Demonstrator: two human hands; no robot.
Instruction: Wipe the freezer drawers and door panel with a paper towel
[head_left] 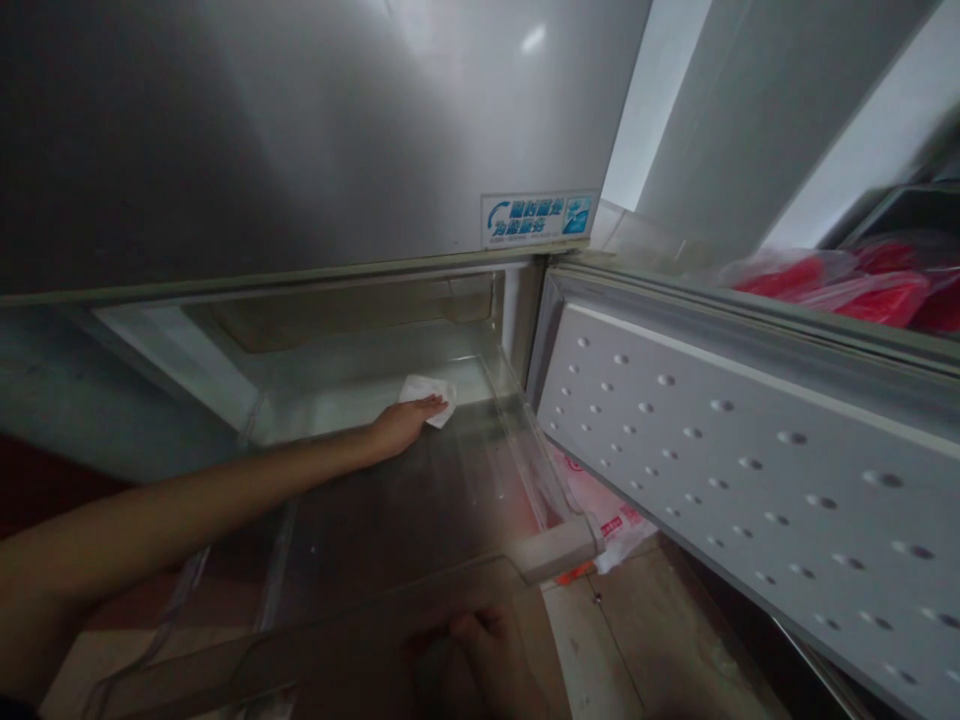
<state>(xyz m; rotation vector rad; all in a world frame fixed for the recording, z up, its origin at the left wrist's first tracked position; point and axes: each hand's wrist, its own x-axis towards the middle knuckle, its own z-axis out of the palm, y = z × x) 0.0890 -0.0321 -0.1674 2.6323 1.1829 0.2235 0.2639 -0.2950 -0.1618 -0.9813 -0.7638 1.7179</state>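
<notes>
My left arm reaches from the left into a clear plastic drawer (pixel 360 580) pulled out of the fridge. My left hand (pixel 401 428) is closed on a white cloth (pixel 427 389), pressed flat against the drawer's floor towards the back; it could also be a folded paper towel. Low in the view, by the drawer's front panel, is my right hand (pixel 487 640), dim and partly lost in shadow. Its fingers look curled, and what they hold, if anything, does not show.
The lower fridge door (pixel 735 480) stands wide open on the right, its inner panel dotted with bumps. Above is the closed upper door (pixel 337 130) with a blue-lettered sticker (pixel 540 218). A pink plastic bag (pixel 600 500) lies on the tiled floor (pixel 630 620). Red bags (pixel 862 280) sit behind the door.
</notes>
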